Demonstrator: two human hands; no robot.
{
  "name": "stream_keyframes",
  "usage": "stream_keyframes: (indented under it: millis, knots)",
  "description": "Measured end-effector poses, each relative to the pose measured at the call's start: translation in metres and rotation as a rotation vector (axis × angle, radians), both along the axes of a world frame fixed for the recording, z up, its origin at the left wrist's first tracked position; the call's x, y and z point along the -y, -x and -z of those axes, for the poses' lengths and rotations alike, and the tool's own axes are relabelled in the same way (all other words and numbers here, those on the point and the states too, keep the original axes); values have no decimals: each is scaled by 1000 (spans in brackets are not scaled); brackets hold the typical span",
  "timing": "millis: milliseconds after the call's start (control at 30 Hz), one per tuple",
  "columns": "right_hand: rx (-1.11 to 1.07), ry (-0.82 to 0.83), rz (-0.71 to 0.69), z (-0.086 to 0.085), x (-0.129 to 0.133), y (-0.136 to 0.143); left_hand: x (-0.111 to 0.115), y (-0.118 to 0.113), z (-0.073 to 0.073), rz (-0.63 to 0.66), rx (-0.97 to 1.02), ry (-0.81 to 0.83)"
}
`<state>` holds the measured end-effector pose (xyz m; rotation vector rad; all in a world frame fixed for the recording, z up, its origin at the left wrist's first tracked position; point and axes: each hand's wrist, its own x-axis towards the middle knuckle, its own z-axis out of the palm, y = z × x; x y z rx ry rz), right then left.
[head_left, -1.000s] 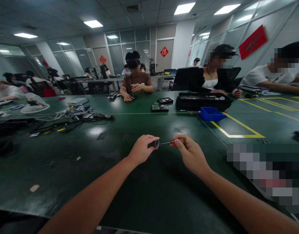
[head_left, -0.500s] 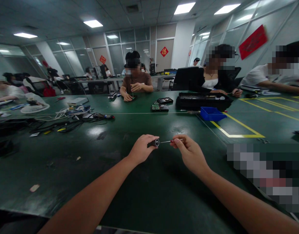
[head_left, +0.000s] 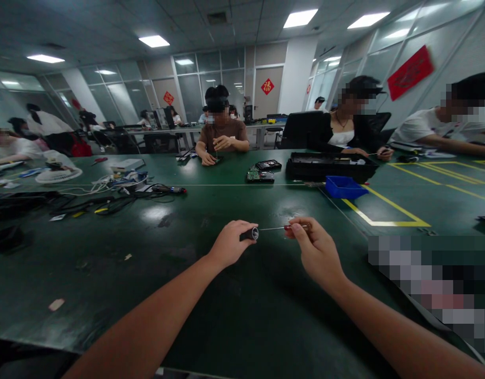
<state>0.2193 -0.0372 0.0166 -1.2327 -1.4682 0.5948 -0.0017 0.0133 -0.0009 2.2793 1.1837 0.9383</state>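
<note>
My left hand (head_left: 231, 242) is closed around a short black cylinder (head_left: 250, 233), whose round, silvery-rimmed end faces right and toward me. What exactly the cylinder is I cannot tell. In my right hand (head_left: 315, 245) is a screwdriver (head_left: 288, 228) with a reddish handle, held between thumb and fingers. Its thin metal shaft points left at the cylinder's end; whether the tip touches it is too small to make out. Both hands are above the green table (head_left: 242, 316), in front of me.
A blue bin (head_left: 345, 187) and a black tray (head_left: 331, 167) stand at the back right. Circuit boards (head_left: 261, 176) lie near the middle. Cables (head_left: 119, 195) clutter the left. Opposite, a person (head_left: 222, 134) works with their hands; others sit to the right.
My right hand has shifted a little to the right with the screwdriver, so more of the shaft shows beside the cylinder. My left hand has stayed nearly still.
</note>
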Motion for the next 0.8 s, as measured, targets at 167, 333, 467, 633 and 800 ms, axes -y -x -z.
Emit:
stream_keyframes:
  millis: [167,333,467,633,800]
  knots:
    - [69,34,-69,4,-1,1,-1,1,3,8,-15,-16]
    - [153,33,-35,3,-2,1,-2,1,5,6,-47,-15]
    - [221,54,-18,0,-2,1,-3,1,5,-11,-42,6]
    - [232,74,2,0,-2,0,-2,2,2,-27,-28,68]
    - [190,65,13,0,-2,-2,-3,7,-3,-45,57,101]
